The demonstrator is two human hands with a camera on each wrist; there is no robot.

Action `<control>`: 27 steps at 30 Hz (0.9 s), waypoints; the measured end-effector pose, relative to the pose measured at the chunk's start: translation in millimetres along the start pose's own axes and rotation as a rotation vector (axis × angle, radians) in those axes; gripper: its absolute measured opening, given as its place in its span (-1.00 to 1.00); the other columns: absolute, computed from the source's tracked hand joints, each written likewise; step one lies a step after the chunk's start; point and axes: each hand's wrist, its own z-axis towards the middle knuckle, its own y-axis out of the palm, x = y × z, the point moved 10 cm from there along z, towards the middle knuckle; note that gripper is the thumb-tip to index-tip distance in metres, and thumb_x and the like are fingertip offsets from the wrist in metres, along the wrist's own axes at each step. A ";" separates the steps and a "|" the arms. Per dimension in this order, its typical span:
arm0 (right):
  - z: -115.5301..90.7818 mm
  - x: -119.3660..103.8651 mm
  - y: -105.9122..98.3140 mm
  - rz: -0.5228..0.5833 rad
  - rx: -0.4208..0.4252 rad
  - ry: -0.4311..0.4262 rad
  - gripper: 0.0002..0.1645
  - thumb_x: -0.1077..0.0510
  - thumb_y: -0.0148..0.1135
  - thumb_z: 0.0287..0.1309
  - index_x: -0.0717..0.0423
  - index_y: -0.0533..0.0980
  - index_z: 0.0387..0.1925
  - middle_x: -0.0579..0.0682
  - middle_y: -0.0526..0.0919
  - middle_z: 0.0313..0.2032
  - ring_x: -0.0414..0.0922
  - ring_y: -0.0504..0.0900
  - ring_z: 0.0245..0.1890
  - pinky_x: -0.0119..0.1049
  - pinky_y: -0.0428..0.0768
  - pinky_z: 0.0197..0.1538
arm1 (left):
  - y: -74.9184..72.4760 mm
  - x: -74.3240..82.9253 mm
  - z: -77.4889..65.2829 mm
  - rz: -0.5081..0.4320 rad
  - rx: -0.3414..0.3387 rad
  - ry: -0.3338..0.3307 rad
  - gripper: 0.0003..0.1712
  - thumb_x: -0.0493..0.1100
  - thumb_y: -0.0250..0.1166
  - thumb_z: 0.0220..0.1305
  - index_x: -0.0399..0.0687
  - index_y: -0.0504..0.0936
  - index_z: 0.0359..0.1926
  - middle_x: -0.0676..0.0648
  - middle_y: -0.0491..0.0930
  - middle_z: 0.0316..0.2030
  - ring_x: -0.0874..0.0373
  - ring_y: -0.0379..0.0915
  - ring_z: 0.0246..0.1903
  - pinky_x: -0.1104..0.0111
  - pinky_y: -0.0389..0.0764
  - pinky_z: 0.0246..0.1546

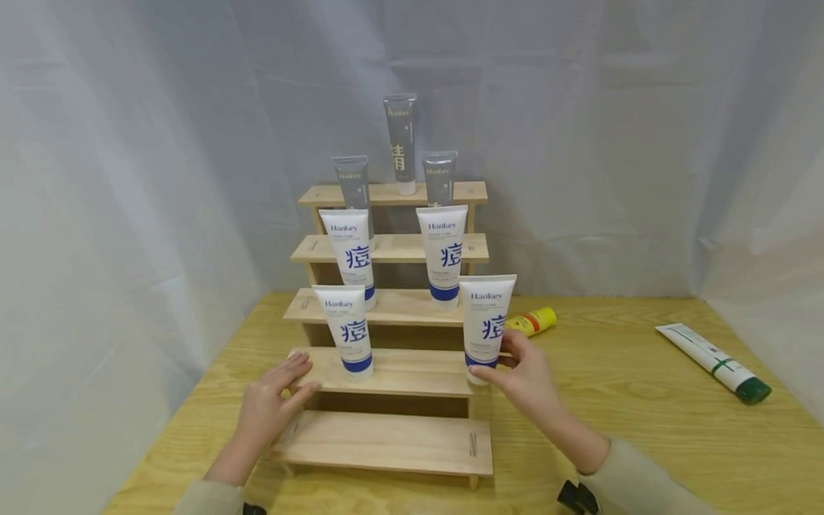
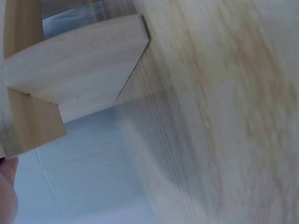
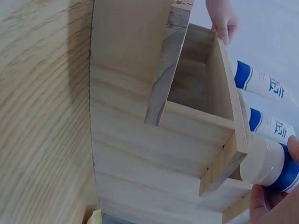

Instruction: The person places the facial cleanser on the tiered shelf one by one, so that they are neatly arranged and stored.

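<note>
My right hand [image 1: 531,372] grips a white squeeze tube [image 1: 487,315] with blue lettering near its cap, thumb in front. The tube stands cap down at the right end of the second step from the bottom of the wooden display stand [image 1: 386,440]. In the right wrist view its white cap [image 3: 262,162] is beside the board's edge; whether it touches is unclear. A matching tube [image 1: 344,325] is upright on that step's left part. My left hand [image 1: 273,397] rests on the step's left end, thumb near the front edge.
Two more white tubes [image 1: 443,250] stand one step higher. Three grey tubes [image 1: 400,136] occupy the upper steps. Right of the stand, a yellow tube [image 1: 541,320] and a white tube with a green cap [image 1: 711,361] lie on the wooden table [image 1: 611,429]. Pale curtains hang behind.
</note>
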 end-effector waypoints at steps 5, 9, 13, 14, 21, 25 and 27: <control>0.4 -35.4 7.5 -0.027 0.025 0.096 -0.42 0.35 0.41 -0.26 0.32 0.39 -0.10 0.16 0.56 -0.20 0.01 0.54 -0.22 -0.21 0.61 -0.17 | -0.9 1.6 0.5 0.000 0.006 0.009 -0.58 -0.16 0.43 -0.25 -0.31 0.62 -0.31 -0.25 0.55 -0.17 -0.12 0.50 -0.17 0.21 0.42 -0.10; 2.9 -32.3 15.6 -0.033 0.035 0.137 -0.40 0.36 0.41 -0.28 0.28 0.39 -0.09 0.12 0.56 -0.18 -0.02 0.54 -0.20 -0.21 0.60 -0.14 | -0.8 2.0 0.6 -0.003 0.004 0.009 -0.59 -0.16 0.43 -0.25 -0.31 0.62 -0.31 -0.25 0.55 -0.17 -0.11 0.50 -0.18 0.19 0.44 -0.12; 6.7 -15.1 26.7 0.000 0.010 0.151 -0.35 0.29 0.44 -0.28 0.20 0.38 -0.05 0.05 0.55 -0.14 -0.05 0.53 -0.16 -0.22 0.58 -0.10 | -0.9 2.5 0.6 -0.003 0.001 0.008 -0.59 -0.14 0.42 -0.24 -0.30 0.62 -0.31 -0.25 0.55 -0.17 -0.12 0.50 -0.17 0.20 0.44 -0.11; 7.8 -9.6 29.4 0.011 0.005 0.149 -0.34 0.27 0.45 -0.29 0.18 0.38 -0.05 0.03 0.55 -0.13 -0.05 0.53 -0.15 -0.23 0.57 -0.09 | -1.1 2.7 0.7 -0.004 0.002 0.008 -0.59 -0.14 0.42 -0.24 -0.30 0.62 -0.31 -0.25 0.55 -0.17 -0.12 0.50 -0.17 0.21 0.43 -0.10; 12.7 21.7 40.6 -0.011 0.001 0.082 -0.32 0.04 0.48 -0.31 -0.01 0.38 -0.07 -0.12 0.54 -0.14 -0.15 0.53 -0.16 -0.31 0.59 -0.14 | -1.6 3.5 1.3 -0.003 0.004 0.008 -0.59 -0.15 0.42 -0.24 -0.30 0.62 -0.31 -0.26 0.55 -0.18 -0.12 0.50 -0.18 0.22 0.42 -0.09; 13.6 24.5 43.3 -0.028 0.020 0.043 -0.32 0.00 0.48 -0.33 -0.02 0.38 -0.08 -0.11 0.54 -0.16 -0.15 0.54 -0.19 -0.30 0.60 -0.18 | -1.7 3.7 1.3 -0.004 0.005 0.010 -0.60 -0.16 0.42 -0.24 -0.31 0.62 -0.32 -0.26 0.55 -0.18 -0.13 0.50 -0.18 0.14 0.47 -0.15; 14.2 26.3 44.3 -0.038 0.021 0.041 -0.31 -0.01 0.48 -0.33 -0.02 0.38 -0.07 -0.11 0.54 -0.17 -0.16 0.54 -0.20 -0.33 0.60 -0.20 | -1.6 3.5 1.1 -0.006 0.006 0.011 -0.60 -0.16 0.43 -0.25 -0.31 0.61 -0.32 -0.27 0.55 -0.18 -0.13 0.50 -0.18 0.11 0.49 -0.17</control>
